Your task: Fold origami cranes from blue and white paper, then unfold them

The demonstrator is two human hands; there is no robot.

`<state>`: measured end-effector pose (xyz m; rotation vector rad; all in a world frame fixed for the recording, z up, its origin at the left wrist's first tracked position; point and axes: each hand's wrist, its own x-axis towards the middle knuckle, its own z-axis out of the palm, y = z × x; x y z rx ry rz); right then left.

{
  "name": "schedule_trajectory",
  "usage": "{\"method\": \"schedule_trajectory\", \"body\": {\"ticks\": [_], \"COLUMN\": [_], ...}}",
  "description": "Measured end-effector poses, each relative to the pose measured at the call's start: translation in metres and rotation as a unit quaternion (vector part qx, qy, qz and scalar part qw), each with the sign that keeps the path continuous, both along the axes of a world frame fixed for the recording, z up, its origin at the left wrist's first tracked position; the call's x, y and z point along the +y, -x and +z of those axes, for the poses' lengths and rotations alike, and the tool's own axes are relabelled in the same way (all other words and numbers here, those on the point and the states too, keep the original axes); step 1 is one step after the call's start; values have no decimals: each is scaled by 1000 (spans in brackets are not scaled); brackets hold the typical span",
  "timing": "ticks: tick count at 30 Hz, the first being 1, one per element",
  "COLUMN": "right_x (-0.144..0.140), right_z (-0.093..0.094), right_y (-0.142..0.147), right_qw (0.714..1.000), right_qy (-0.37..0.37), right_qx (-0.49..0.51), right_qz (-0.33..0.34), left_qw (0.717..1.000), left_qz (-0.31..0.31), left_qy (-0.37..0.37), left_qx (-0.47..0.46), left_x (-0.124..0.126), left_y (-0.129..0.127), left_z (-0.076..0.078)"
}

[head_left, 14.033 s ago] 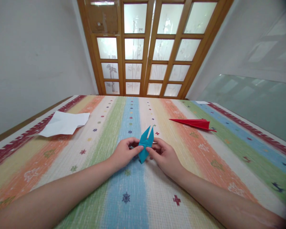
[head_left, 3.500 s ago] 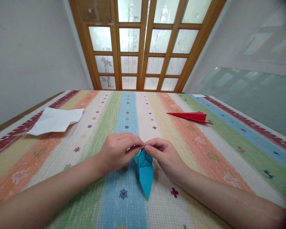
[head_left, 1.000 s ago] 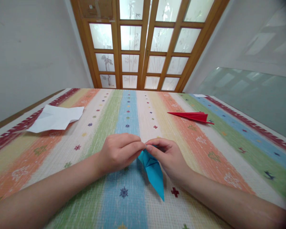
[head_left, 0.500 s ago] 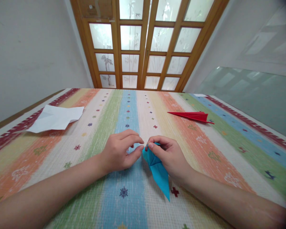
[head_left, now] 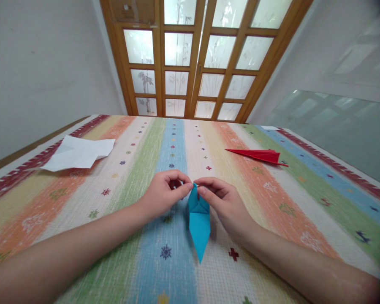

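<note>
Foreground: cloth-covered counter [head_left: 161, 278], striped lengthwise in blue, green, cream, yellow and orange, with a printed dark-blue snowflake [head_left: 165, 252] and a printed dark-red cross [head_left: 233, 254].
Fold: a long, narrow blue paper piece [head_left: 200, 228] is between the two hands, just right of the counter's central blue stripe. Its lower point faces the wearer, a crease crosses its middle, and two flaps rise above that. Whether its underside touches the counter cannot be told.
Right grip: the bare right hand [head_left: 220, 196] is clamped on the upper right flap, thumb against the front.
Left grip: the bare left hand [head_left: 169, 190] has thumb and forefinger together at the tip of the upper left flap; whether they pinch the paper is too small to tell.
Right side: beyond the hands lies a slim red folded-paper shape [head_left: 256, 156], its long point toward the left.
Left side: a creased white paper sheet [head_left: 77, 153] lies well apart from the left hand.
Far right corner: a small flat white piece [head_left: 270, 127].
Backdrop: brown wooden doors [head_left: 193, 84] with frosted, plant-patterned panes.
</note>
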<state>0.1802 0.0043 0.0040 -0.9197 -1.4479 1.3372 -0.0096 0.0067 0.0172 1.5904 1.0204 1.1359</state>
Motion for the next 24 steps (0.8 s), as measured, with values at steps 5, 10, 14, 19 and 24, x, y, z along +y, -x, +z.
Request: {"method": "schedule_trajectory", "body": {"ticks": [5,10,14,19,24], "right_x": [7,15,16,18,19], "right_z": [-8,-20,-24,-26,-27], "right_y": [-3,-1,1,-1,1], "right_qw": [1000,1000,999,997,996], "right_qy": [-18,-3,21,61,79], "right_qx": [19,1,-26,-21,-7], "right_qz": [0,16,30,33,34], "left_qw": [991,978,968,969,980], "left_qz": [15,18,18,28,37], "left_qy": [97,161,190,179,142], "left_qx": [-94,-133,-160,-168,-134], "left_x": [8,17,20,22,21], "left_y": [4,8,8,7,9], "left_z": [-7,-16,-22,-28,-33]}}
